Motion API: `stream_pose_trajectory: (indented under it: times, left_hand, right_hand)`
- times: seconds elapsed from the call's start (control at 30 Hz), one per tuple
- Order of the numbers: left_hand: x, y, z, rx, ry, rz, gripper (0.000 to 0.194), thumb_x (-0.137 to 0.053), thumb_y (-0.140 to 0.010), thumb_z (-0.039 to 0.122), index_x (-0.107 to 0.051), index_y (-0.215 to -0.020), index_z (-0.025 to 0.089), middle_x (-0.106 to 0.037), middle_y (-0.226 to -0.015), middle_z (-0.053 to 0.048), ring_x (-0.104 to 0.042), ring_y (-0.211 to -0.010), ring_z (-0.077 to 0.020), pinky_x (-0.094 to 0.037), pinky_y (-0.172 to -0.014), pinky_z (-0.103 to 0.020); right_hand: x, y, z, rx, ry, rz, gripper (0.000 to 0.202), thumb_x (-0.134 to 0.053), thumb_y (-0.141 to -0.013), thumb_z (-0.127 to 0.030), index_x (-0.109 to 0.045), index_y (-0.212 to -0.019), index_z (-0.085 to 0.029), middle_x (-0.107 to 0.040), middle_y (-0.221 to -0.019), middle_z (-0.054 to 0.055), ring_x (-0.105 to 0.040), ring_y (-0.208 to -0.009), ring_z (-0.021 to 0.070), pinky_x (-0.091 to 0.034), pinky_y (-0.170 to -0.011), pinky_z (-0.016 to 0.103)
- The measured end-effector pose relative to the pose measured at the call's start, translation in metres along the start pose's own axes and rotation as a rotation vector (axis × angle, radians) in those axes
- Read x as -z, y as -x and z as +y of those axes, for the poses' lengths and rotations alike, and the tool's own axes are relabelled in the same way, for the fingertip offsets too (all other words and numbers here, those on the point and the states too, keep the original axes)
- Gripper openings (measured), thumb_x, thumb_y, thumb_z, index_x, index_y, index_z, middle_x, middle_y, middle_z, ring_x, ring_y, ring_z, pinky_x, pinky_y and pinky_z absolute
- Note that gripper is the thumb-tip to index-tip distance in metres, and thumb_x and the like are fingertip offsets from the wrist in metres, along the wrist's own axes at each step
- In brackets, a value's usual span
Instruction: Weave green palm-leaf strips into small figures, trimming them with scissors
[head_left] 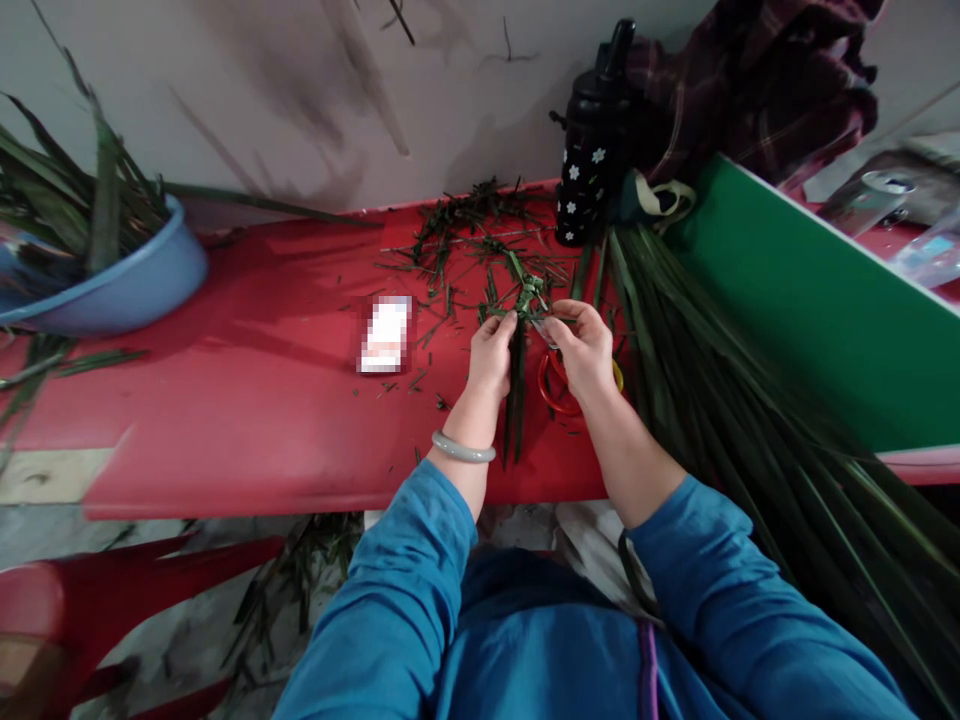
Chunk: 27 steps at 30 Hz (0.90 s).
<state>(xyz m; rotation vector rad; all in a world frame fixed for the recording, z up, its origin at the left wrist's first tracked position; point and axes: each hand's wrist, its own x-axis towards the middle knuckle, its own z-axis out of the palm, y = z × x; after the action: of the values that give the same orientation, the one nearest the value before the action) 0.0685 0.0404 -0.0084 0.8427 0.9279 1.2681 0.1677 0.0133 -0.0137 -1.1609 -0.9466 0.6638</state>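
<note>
A small green woven leaf piece (531,292) is held up over the red table, with long dark leaf strips (514,405) hanging from it toward the table's front edge. My left hand (491,352) pinches its lower left side between thumb and fingers. On the other side, my right hand (586,348) is closed, thumb against fingers, on a thin leaf strip at the piece's right edge. Scissors with red and yellow handles (553,392) lie partly hidden beneath my right hand. A small shiny bit shows by the right fingertips; its kind is unclear.
Leaf scraps (457,225) litter the red table (247,420). Long leaves (697,370) lie along a green board (810,330) at right. A black flowered bottle (581,150) stands behind. At left are a blue basin (142,290) of leaves and a blurred white item (385,335).
</note>
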Motion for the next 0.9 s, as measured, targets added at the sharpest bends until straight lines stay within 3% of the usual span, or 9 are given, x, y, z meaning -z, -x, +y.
stream_pose_trajectory:
  times: [0.1, 0.23, 0.57, 0.8, 0.9]
  left_hand:
    - [-0.0031, 0.0019, 0.0039, 0.046, 0.081, -0.015, 0.018, -0.063, -0.065, 0.028, -0.050, -0.062, 0.016, -0.048, -0.052, 0.006, -0.045, -0.050, -0.0057, -0.038, -0.056, -0.021]
    - [-0.0045, 0.0027, 0.0040, 0.049, 0.080, -0.031, 0.017, -0.061, -0.066, 0.024, -0.049, -0.058, 0.015, -0.048, -0.051, 0.006, -0.046, -0.050, -0.0059, -0.037, -0.055, -0.021]
    - [-0.0020, -0.0018, -0.0047, -0.034, 0.009, 0.098, 0.024, -0.063, -0.065, 0.025, -0.045, -0.053, 0.016, -0.044, -0.048, 0.006, -0.041, -0.047, -0.0052, -0.033, -0.052, -0.021]
    - [-0.0016, -0.0014, -0.0041, -0.014, -0.006, 0.011, 0.030, -0.067, -0.061, 0.035, -0.046, -0.054, 0.016, -0.044, -0.048, 0.006, -0.040, -0.046, -0.0047, -0.031, -0.050, -0.021]
    - [-0.0022, -0.0009, -0.0046, -0.015, -0.001, -0.015, 0.029, -0.071, -0.056, 0.031, -0.046, -0.054, 0.015, -0.047, -0.050, 0.006, -0.042, -0.050, -0.0047, -0.033, -0.052, -0.020]
  right_hand:
    - [-0.0043, 0.0006, 0.0010, -0.116, -0.222, -0.022, 0.027, -0.066, -0.062, -0.036, -0.056, -0.082, -0.021, -0.062, -0.070, -0.003, -0.058, -0.061, 0.0087, -0.049, -0.060, 0.024]
    - [-0.0081, 0.0035, -0.0009, -0.163, -0.302, -0.042, 0.024, -0.067, -0.060, -0.035, -0.059, -0.076, -0.021, -0.061, -0.063, -0.004, -0.057, -0.058, 0.0090, -0.049, -0.058, 0.024]
    - [-0.0072, 0.0064, 0.0028, -0.079, -0.075, 0.047, 0.014, -0.059, -0.068, -0.032, -0.058, -0.068, -0.018, -0.056, -0.056, -0.004, -0.051, -0.053, 0.0077, -0.042, -0.054, 0.022]
    - [-0.0056, 0.0033, 0.0054, -0.065, -0.021, 0.061, 0.015, -0.057, -0.069, -0.033, -0.060, -0.072, -0.018, -0.059, -0.059, -0.002, -0.053, -0.057, 0.0094, -0.043, -0.058, 0.023]
    - [-0.0045, 0.0030, 0.0057, -0.041, 0.011, 0.041, 0.017, -0.056, -0.071, -0.033, -0.062, -0.074, -0.017, -0.060, -0.063, -0.002, -0.054, -0.061, 0.0099, -0.042, -0.060, 0.024]
